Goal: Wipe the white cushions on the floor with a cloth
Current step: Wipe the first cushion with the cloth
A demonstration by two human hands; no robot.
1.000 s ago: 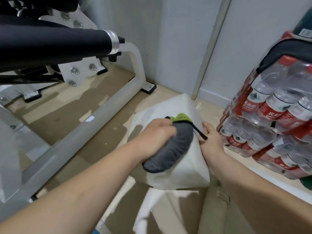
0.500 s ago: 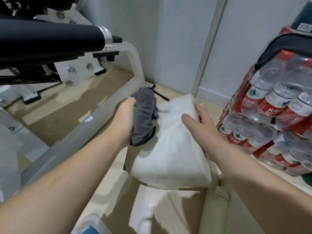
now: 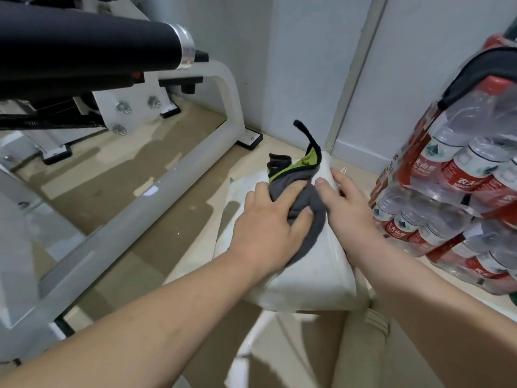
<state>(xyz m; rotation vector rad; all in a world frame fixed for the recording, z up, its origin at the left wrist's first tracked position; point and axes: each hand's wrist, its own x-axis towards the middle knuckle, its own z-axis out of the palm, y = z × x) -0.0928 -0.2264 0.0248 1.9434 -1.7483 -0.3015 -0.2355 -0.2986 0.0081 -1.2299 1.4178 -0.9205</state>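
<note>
The cushion [image 3: 307, 264] lies on the floor [image 3: 84, 175] just right of centre, one corner pointing toward 6 o'clock. Much of its top is covered by both hands and the cloth [image 3: 306, 204], and its underside is out of sight.

The left hand [image 3: 268, 228] reaches in from 8 o'clock and grips the cloth. Its fingers are curled over the grey bundle and its thumb is hooked round it, pressing it onto the cushion's top. The cloth's green lining and a black loop stick up toward 12 o'clock.

The right hand [image 3: 347, 208] reaches in from 4 o'clock and rests on the cushion's right edge, with the thumb tip touching the cloth. The thumb and forefinger lie fairly straight and clasp nothing. The other fingers are hidden over the edge.

At 6 o'clock, beige fabric [image 3: 361, 348] and a white shape beside it are cut off by the bottom edge, and I cannot tell what they are.

At 3 o'clock, stacked packs [image 3: 461, 197] of clear plastic hold bottles [image 3: 472, 169] of water with red labels. The right edge cuts the packs off, and a dark strap arches over the top one.

From 7 to 11 o'clock a white frame [image 3: 156, 208] stands on the floor. A black roller [image 3: 84, 43] above it is cut off by the left edge. A pale wall [image 3: 302, 65] closes off 12 o'clock.
</note>
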